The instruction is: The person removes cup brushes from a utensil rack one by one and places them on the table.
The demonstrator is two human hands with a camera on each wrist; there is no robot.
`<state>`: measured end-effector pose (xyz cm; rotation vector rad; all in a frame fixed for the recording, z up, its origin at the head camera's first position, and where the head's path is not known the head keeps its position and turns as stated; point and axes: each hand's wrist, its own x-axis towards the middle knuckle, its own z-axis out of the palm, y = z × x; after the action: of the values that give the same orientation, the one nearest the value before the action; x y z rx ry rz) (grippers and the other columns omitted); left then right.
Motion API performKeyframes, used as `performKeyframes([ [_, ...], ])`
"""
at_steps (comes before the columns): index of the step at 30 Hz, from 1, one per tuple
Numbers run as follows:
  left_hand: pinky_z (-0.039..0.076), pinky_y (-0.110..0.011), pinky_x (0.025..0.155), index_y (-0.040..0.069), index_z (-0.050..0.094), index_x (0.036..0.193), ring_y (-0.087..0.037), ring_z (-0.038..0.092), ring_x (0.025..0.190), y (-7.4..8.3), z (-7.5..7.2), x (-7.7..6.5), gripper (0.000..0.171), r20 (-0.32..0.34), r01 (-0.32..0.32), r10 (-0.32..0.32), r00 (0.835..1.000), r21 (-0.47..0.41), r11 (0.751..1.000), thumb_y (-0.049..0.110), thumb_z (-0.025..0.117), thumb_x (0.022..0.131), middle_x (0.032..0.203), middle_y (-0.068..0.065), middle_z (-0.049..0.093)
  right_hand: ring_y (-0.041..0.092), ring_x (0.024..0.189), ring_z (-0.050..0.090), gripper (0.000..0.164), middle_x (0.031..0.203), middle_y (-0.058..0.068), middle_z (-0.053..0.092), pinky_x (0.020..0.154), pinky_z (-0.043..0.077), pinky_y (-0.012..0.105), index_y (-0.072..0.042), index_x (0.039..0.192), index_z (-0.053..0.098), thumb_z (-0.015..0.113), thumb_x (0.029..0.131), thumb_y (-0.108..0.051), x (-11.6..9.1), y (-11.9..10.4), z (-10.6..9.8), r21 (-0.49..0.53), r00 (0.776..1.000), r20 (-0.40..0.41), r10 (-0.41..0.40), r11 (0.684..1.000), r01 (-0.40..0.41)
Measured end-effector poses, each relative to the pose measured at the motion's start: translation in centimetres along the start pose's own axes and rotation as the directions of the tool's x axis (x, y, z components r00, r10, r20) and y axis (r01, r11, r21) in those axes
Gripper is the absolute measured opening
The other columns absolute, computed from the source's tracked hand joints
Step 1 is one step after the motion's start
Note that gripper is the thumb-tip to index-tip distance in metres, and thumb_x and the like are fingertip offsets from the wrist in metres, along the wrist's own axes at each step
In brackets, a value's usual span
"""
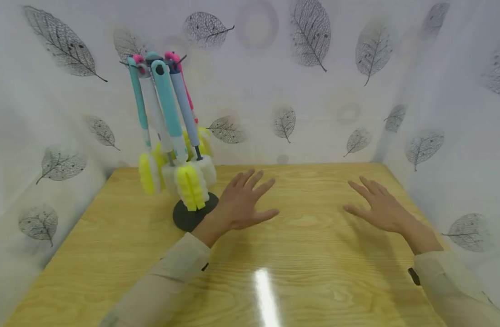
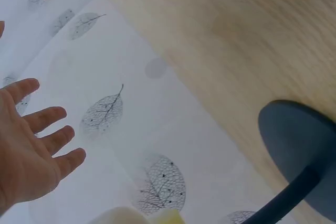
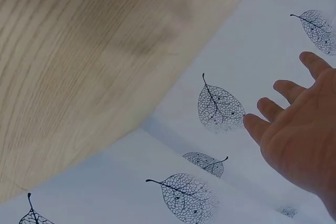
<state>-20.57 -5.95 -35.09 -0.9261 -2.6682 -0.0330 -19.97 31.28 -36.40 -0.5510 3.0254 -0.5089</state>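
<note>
Several sponge cup brushes (image 1: pixel 168 109) hang by their handle ends from a rack at the left. Their handles are teal, grey, blue and pink, and their heads are yellow and white sponge (image 1: pixel 191 187). The rack's round black base (image 1: pixel 184 215) stands on the table, partly covered by a sponge head. My left hand (image 1: pixel 243 204) is just right of the rack, fingers spread, holding nothing. Over the table's right side my right hand (image 1: pixel 381 209) is also spread and holds nothing. In the left wrist view the rack's dark post (image 2: pixel 286 198) rises from its base.
The wooden table (image 1: pixel 307 272) ends at a white curtain (image 1: pixel 250 91) printed with grey leaves, which hangs behind it and along both sides. A bright streak of reflected light lies on the tabletop near the front.
</note>
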Motion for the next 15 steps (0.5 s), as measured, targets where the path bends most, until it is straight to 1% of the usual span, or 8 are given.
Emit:
performKeyframes([
  [3,0.019,-0.042,0.1,0.026,0.033,0.137,-0.025,0.021,0.129,-0.1,-1.3,-0.1,0.071,-0.066,-0.017,0.016,0.998,-0.003,1.0,0.067,0.03,0.08,0.139,-0.007,0.031,0.041,0.129,0.005,0.071,0.146,0.014,0.006,0.091,0.011,0.063,-0.024,0.142,0.016,0.047,0.084,-0.052,0.7,-0.5,-0.2,0.018,1.0,0.003,-0.006,1.0,0.006],
  [6,0.021,-0.041,0.1,0.023,0.038,0.134,-0.025,0.025,0.128,-0.3,-2.7,0.0,0.066,-0.151,-0.049,0.047,0.987,-0.015,0.999,0.062,0.035,0.082,0.137,-0.007,0.034,0.041,0.129,0.004,0.072,0.146,0.013,0.005,0.09,0.011,0.063,-0.023,0.142,0.017,0.047,0.084,-0.052,1.3,-1.0,-0.5,0.034,1.0,0.009,-0.009,0.999,0.009],
  [8,0.023,-0.041,0.099,0.02,0.041,0.132,-0.025,0.028,0.126,-0.4,-3.6,0.2,0.062,-0.217,-0.079,0.073,0.974,-0.022,0.997,0.057,0.04,0.083,0.135,-0.008,0.036,0.04,0.13,0.003,0.072,0.146,0.012,0.005,0.091,0.012,0.063,-0.023,0.142,0.017,0.047,0.084,-0.052,1.7,-1.4,-0.6,0.043,1.0,0.006,-0.015,0.999,0.014],
  [11,0.025,-0.041,0.097,0.018,0.044,0.13,-0.026,0.032,0.124,-0.6,-5.2,0.2,0.058,-0.304,-0.125,0.108,0.947,-0.039,0.991,0.051,0.046,0.083,0.133,-0.01,0.04,0.038,0.131,0.003,0.072,0.147,0.008,0.003,0.091,0.012,0.062,-0.025,0.142,0.017,0.047,0.083,-0.053,2.3,-2.1,-0.8,0.05,1.0,0.006,-0.028,0.998,0.028],
  [15,0.027,-0.04,0.097,0.016,0.046,0.129,-0.026,0.034,0.122,-1.1,-7.3,0.3,0.056,-0.374,-0.166,0.144,0.916,-0.026,0.986,0.046,0.05,0.082,0.131,-0.01,0.042,0.035,0.131,0.004,0.071,0.147,0.005,0.002,0.092,0.013,0.061,-0.026,0.142,0.016,0.046,0.084,-0.053,3.1,-3.0,-1.0,0.041,0.999,0.003,-0.054,0.998,0.053],
])
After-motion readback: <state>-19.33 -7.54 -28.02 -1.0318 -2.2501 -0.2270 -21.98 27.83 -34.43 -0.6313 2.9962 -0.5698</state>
